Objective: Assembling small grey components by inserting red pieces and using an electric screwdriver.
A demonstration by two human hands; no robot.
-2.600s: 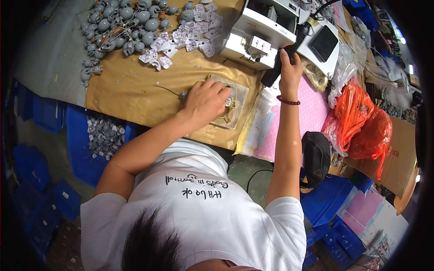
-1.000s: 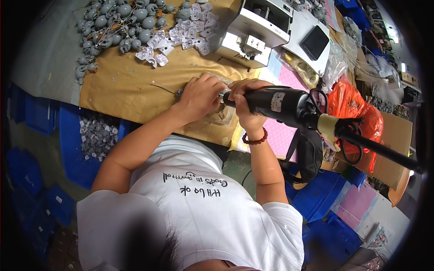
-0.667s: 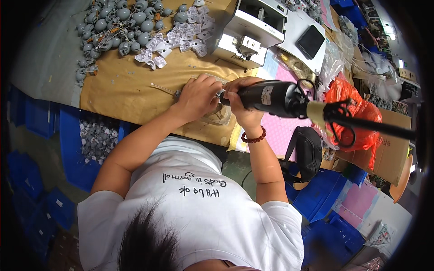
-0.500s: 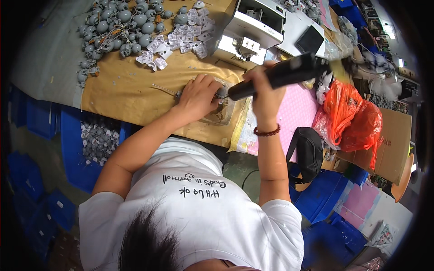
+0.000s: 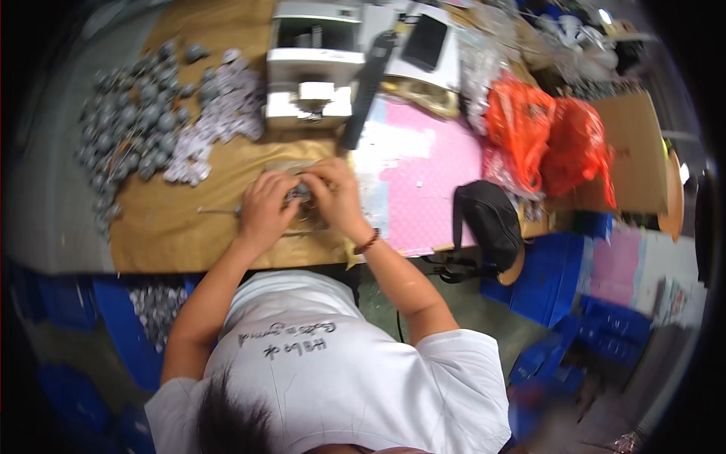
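A small grey rounded part [image 5: 299,192] sits between my two hands on the brown-covered bench, over a shallow clear holder [image 5: 308,225]. My left hand [image 5: 265,209] has its fingers closed around the part's left side. From the right, the bent fingers of my right hand [image 5: 340,198] pinch at the same part; its exact shape is partly covered by them. A thin wire or rod [image 5: 218,211] sticks out to the left of my left hand. Beyond my right hand, a black electric screwdriver [image 5: 367,91] is out of my grip, beside the white machine [image 5: 314,57].
Grey round parts [image 5: 136,121] lie heaped at the left, beside white plastic pieces [image 5: 219,113]. A pink sheet [image 5: 431,166], a black pouch [image 5: 488,227] and red plastic bags [image 5: 522,121] are to the right. A dark phone [image 5: 425,41] lies at the back. Blue bins [image 5: 128,333] stand below.
My right hand has let go of the electric screwdriver, now beside the white machine, and come down to the grey part. The whole view has shifted, and my left hand stays at the part.
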